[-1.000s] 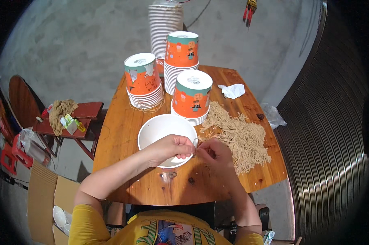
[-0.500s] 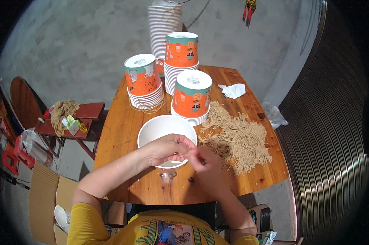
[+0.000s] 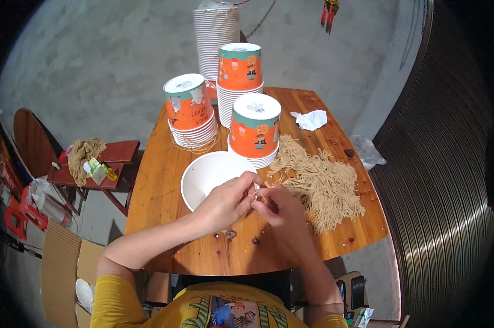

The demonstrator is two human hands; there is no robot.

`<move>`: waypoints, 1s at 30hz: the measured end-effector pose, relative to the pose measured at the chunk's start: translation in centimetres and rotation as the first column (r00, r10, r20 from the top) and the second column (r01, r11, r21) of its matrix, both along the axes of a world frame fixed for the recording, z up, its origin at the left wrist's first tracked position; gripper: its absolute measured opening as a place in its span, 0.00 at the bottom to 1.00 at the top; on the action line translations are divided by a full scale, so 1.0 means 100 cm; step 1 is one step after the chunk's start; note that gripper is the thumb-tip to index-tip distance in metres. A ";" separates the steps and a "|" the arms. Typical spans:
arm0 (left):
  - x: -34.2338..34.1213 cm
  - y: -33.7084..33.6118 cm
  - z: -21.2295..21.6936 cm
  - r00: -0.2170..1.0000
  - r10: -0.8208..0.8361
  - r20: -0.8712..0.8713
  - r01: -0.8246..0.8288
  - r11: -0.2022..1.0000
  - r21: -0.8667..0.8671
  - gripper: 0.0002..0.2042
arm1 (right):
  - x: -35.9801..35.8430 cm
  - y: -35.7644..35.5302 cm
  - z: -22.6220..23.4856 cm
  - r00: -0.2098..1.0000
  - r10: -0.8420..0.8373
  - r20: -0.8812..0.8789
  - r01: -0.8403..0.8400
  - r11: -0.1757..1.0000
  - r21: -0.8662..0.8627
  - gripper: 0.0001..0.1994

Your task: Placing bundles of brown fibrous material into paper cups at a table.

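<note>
Fingers meeting around a thin cord (image 3: 252, 195), at the middle of the frame.

Left of centre, a stack of orange tubs (image 3: 188, 109) stands upside down on the table (image 3: 151, 186), presumably nested to save room. Next, a white tub (image 3: 208, 170) sits mouth up near the body, likely to keep its rim within reach. In front of it the left hand (image 3: 230, 199) pinches the cord, seemingly to steady it; the right hand (image 3: 282, 206) has its fingers drawn narrow on the same cord — a grip suited to fine work. Farther right, tan cords (image 3: 329, 188) lie heaped, apparently for easy reach.
</note>
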State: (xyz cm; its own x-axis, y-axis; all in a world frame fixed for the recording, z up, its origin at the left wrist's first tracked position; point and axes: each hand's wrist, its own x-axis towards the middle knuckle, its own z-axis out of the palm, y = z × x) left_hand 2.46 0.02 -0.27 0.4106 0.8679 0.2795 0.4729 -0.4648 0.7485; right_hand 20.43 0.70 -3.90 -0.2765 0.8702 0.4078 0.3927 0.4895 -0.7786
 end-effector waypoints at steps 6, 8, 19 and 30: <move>-0.005 0.007 -0.007 0.998 -0.054 0.017 0.053 0.998 0.035 0.16 | -0.003 0.003 0.000 0.998 -0.001 -0.064 0.010 0.990 0.143 0.06; -0.005 0.008 -0.008 0.996 -0.082 0.045 0.081 0.996 0.025 0.16 | -0.005 0.003 0.000 0.997 -0.005 -0.083 0.016 0.991 0.135 0.06; 0.002 0.004 -0.008 0.984 0.115 -0.133 -0.051 0.910 0.411 0.06 | -0.014 0.003 -0.010 0.998 -0.026 -0.051 0.040 0.955 0.293 0.07; -0.001 0.006 -0.012 0.987 0.137 0.085 -0.137 0.991 -0.015 0.04 | -0.015 0.003 -0.015 0.998 -0.052 -0.044 0.064 0.937 0.344 0.08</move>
